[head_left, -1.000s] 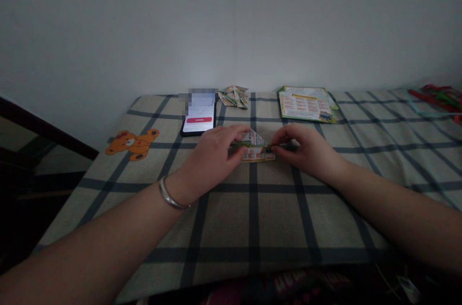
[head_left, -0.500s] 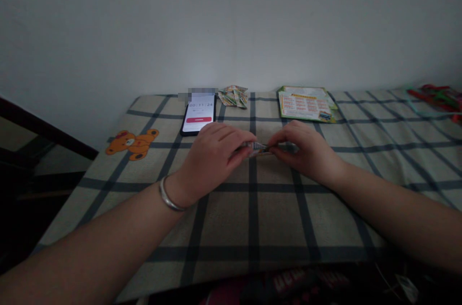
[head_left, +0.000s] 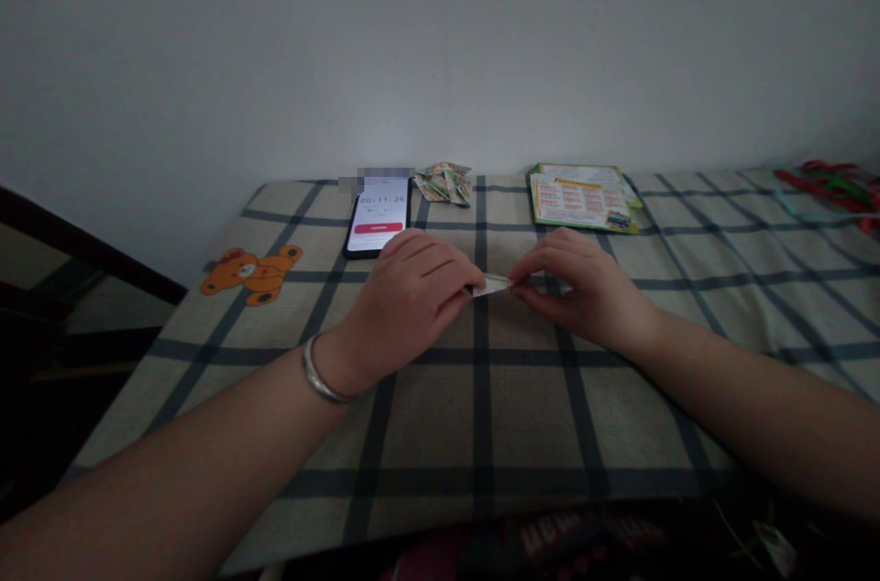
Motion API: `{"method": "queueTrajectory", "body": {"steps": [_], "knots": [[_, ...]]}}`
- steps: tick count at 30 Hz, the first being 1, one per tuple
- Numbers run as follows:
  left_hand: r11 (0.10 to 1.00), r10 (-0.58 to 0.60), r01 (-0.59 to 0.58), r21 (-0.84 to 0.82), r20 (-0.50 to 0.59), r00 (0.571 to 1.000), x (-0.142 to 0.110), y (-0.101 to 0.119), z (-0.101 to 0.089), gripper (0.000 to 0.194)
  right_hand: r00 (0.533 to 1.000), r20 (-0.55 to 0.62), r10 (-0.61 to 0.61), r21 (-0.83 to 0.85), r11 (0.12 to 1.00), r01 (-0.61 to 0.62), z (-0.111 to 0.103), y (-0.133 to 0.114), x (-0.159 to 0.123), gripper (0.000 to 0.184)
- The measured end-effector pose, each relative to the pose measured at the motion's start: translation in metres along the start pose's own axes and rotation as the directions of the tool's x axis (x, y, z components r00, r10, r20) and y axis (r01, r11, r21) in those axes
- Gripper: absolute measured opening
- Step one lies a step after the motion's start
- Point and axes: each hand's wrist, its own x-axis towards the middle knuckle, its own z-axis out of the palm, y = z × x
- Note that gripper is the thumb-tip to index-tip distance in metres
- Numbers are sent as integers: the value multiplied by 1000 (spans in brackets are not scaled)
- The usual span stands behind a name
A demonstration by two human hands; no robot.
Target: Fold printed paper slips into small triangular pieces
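Note:
A small folded piece of paper (head_left: 493, 284) is stretched between my two hands, just above the checked tablecloth. My left hand (head_left: 416, 301), with a silver bangle on its wrist, pinches the paper's left end; the fingers hide part of it. At the other end, the thumb and fingertips of my right hand (head_left: 577, 283) grip the paper's right tip. A pale face of the paper shows between them. Behind my left hand lies a phone (head_left: 377, 219) with a lit timer screen, and beside the phone rest folded printed paper pieces (head_left: 445, 185).
Printed cards (head_left: 581, 201) lie stacked at the back right by the wall. An orange bear cutout (head_left: 252, 276) is on the left of the tablecloth (head_left: 440, 416). Red and green items (head_left: 835, 187) sit at the far right. The table's front edge drops into a dark area.
The paper between my hands has turned, so a pale side now shows where a printed side was. My hands have shifted only slightly.

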Motion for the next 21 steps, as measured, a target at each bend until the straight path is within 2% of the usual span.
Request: {"method": "queueTrajectory", "body": {"steps": [6,11,16,21], "knots": [[996,-27,25,-82,-24,999,-1,-4,1,11,999,41,1,3,1000,-1,0,3,-1,17],[994,-22,26,-109,36,999,-2,-7,4,10,999,40,-32,32,999,31,0,4,-2,5],[996,46,-50,71,57,997,-3,-5,3,8,997,-6,-79,-17,997,79,0,1,-1,3],[964,17,-38,265,82,997,-2,-3,2,8,984,26,-176,-39,983,177,1,-2,-1,6]]}}
